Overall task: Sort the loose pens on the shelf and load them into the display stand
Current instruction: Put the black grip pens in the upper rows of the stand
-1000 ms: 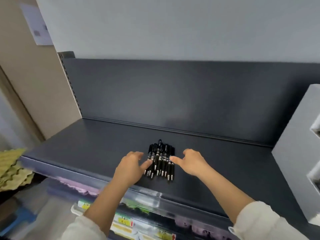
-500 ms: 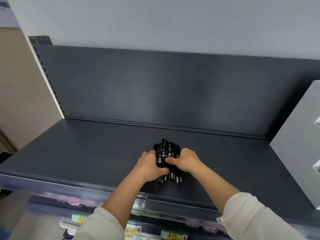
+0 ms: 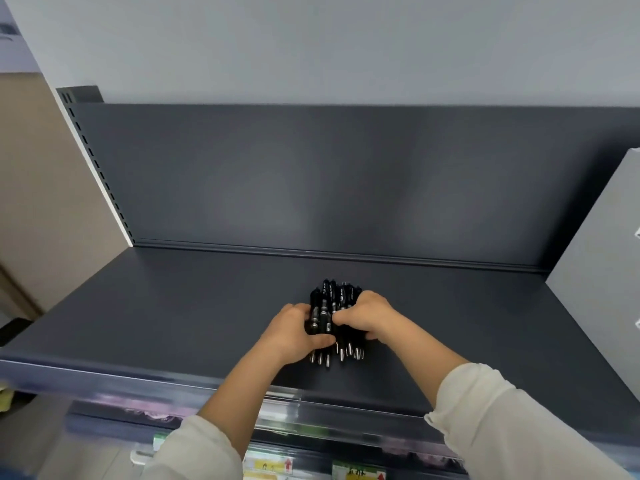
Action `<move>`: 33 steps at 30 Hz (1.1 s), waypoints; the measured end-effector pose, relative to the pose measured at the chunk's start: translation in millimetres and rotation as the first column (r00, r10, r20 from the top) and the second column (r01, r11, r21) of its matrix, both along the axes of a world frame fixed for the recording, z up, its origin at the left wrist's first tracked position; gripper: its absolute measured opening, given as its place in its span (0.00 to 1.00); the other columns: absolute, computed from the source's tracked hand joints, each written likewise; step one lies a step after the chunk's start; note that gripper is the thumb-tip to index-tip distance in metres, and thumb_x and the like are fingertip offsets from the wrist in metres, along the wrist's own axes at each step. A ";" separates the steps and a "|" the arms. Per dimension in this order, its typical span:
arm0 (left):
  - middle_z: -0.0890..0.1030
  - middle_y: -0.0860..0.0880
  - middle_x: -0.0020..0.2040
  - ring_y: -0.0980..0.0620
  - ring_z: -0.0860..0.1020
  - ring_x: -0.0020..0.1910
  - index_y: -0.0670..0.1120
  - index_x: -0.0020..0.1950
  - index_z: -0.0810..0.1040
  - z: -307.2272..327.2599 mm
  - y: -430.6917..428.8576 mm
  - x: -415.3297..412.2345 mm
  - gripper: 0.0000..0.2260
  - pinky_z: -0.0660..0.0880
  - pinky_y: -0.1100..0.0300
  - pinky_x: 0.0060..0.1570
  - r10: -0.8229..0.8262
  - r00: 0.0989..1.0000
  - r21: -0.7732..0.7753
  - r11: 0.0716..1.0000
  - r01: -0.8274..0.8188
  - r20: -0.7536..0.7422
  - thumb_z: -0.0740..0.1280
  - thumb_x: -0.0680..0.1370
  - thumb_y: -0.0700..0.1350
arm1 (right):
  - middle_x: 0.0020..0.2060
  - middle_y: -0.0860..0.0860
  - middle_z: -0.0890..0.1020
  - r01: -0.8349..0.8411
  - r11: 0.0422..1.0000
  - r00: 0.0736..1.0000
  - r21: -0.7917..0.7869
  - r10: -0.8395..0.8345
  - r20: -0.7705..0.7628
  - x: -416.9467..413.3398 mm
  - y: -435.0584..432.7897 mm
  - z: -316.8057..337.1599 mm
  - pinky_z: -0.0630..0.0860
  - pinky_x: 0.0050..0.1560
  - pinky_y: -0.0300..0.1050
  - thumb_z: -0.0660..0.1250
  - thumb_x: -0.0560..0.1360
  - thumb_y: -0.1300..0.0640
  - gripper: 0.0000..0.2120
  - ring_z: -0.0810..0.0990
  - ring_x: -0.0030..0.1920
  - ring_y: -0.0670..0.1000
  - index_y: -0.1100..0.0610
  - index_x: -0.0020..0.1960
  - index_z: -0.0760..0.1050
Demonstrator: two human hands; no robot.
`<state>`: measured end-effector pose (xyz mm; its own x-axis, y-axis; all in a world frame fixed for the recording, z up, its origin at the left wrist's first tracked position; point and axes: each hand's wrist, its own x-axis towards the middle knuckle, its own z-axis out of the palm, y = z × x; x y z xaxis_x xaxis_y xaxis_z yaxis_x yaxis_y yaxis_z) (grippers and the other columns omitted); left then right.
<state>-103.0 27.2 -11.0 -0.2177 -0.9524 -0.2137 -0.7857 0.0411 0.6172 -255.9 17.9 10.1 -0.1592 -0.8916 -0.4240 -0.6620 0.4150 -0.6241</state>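
Several black pens with silver tips lie bunched together on the dark grey shelf, tips pointing toward me. My left hand clasps the bundle from the left, its thumb across the lower barrels. My right hand closes on the bundle from the right, fingers curled over the pens. The middle of the bundle is hidden under my fingers. The grey display stand rises at the far right edge, only partly in view.
The shelf's back panel stands behind the pens. A slotted white upright marks the left end. The shelf's front lip carries a clear price strip, with labelled stock on the shelf below.
Both hands have come together from either side of the pens and closed on them, squeezing the spread row into a tight bundle. The camera has moved closer.
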 end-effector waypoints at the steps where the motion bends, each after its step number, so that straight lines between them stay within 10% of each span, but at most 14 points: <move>1: 0.72 0.49 0.63 0.50 0.74 0.58 0.49 0.67 0.70 -0.6 -0.4 1.6 0.27 0.72 0.57 0.60 0.003 1.000 0.002 1.000 -0.003 -0.005 0.73 0.71 0.53 | 0.51 0.52 0.78 0.003 1.000 1.000 0.000 -0.003 0.006 -1.5 -0.4 1.2 0.79 0.52 0.47 0.70 0.69 0.52 0.14 0.79 0.52 0.52 0.58 0.50 0.75; 15: 0.75 0.49 0.63 0.50 0.74 0.61 0.47 0.67 0.71 -5.4 -5.8 11.9 0.24 0.70 0.56 0.63 0.024 0.997 0.024 0.999 -0.022 -0.072 0.72 0.73 0.50 | 0.48 0.54 0.73 -0.013 1.000 0.990 0.020 0.016 -0.139 -34.1 5.0 4.6 0.74 0.49 0.45 0.66 0.74 0.55 0.12 0.75 0.51 0.54 0.60 0.51 0.68; 23: 0.66 0.45 0.69 0.44 0.65 0.69 0.45 0.71 0.65 -5.2 -5.5 -14.7 0.34 0.69 0.50 0.64 0.083 0.992 -0.044 0.996 -0.079 0.094 0.66 0.72 0.64 | 0.32 0.53 0.68 0.047 0.998 0.999 0.036 -0.047 0.010 -60.5 17.0 0.8 0.65 0.29 0.40 0.60 0.76 0.62 0.09 0.66 0.28 0.50 0.58 0.40 0.62; 33: 0.65 0.44 0.67 0.43 0.64 0.68 0.43 0.70 0.63 1.8 -9.1 -46.5 0.35 0.69 0.50 0.63 0.052 0.979 -0.015 0.999 -0.050 0.197 0.72 0.70 0.58 | 0.31 0.54 0.71 0.113 0.994 0.993 -0.001 -0.113 -0.018 -85.1 21.7 -6.7 0.64 0.27 0.40 0.63 0.77 0.57 0.12 0.66 0.27 0.50 0.58 0.38 0.65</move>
